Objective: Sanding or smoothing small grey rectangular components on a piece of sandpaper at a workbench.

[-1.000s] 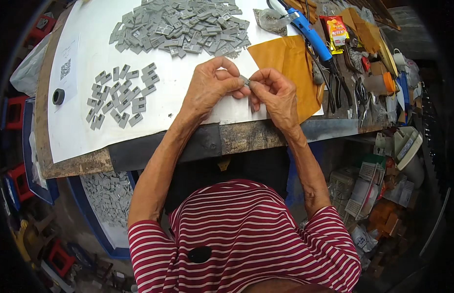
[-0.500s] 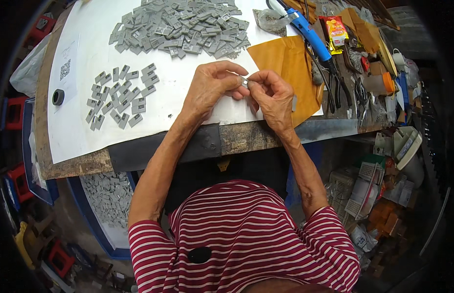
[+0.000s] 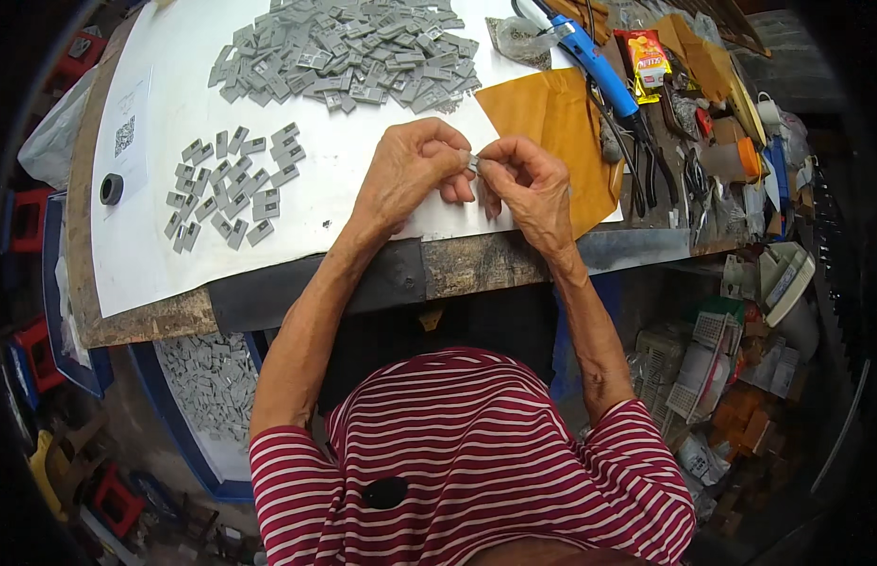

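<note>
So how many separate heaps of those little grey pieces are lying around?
3: a big pile at the table's far edge, a smaller spread group to the left, and a tray-full below the table. Others may be hidden.

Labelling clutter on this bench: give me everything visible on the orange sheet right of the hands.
The orange sheet is a flat, matte piece that looks like paper or thin card, roughly rectangular, with a crease or fold line down its length. It lies on the white sheet and reaches off it toward the tools on the right. The right hand covers its lower left part. A blue-handled tool lies across its upper right corner. Its near edge ends short of the bench edge.
</note>
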Motion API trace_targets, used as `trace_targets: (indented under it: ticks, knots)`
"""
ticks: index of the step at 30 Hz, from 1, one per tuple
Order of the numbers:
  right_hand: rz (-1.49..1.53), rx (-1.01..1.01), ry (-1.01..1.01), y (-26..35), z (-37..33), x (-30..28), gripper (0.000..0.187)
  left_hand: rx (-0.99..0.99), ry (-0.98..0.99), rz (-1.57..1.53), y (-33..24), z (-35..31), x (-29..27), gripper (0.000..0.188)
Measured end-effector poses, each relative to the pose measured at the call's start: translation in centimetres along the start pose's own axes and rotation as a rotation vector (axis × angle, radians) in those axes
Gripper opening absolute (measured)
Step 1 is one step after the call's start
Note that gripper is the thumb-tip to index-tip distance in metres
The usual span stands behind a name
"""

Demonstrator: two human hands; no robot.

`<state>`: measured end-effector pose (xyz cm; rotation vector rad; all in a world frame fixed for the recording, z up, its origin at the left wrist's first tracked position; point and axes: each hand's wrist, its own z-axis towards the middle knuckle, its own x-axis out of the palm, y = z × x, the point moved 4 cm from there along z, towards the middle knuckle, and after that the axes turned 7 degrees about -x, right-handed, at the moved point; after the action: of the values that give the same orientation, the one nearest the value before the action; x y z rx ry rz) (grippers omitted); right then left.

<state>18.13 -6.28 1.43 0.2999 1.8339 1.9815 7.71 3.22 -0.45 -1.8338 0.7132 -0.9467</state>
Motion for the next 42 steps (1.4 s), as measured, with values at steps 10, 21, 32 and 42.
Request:
trace_targets:
  ticks: [10,21,32,42]
  knots:
    - [-0.102,-0.044,-0.038,-0.15,-0.56,-0.14,0.003,-0.022,0.021,-0.069,0.06,0.03,0.13,0.013]
    - [-0.124,-0.206,-0.081,0.14,-0.91,0.33,0.004,0.013,-0.023,-0.092,0.01,0.14,-0.08,0.013]
    - [-0.283,-0.245,-0.047,0.46,-0.84,0.39,0.004,0.037,-0.028,-0.022,0.06,0.09,-0.09,0.014]
    - [-0.501,-0.348,0.007,0.58,-0.59,0.08,0.01,0.035,-0.042,-0.007,-0.1,-0.02,0.12,0.014]
